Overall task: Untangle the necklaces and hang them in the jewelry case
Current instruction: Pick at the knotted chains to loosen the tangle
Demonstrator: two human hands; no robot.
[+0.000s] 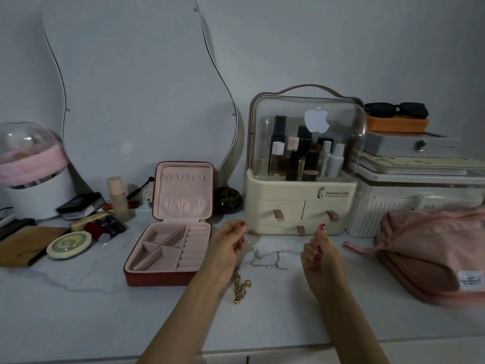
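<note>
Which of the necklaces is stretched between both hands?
The thin silver chain, strung from the left hand to the right hand. The chunky gold necklace only dangles below the left hand.

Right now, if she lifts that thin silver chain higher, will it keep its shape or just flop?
It will probably flop: the silver chain already sags in loose loops between the left hand and right hand. It looks very fine, so likely light. Its crossed strands may snag rather than fall free.

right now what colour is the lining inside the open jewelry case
Pale pink lining, red outer shell; seen in the head view.
</note>
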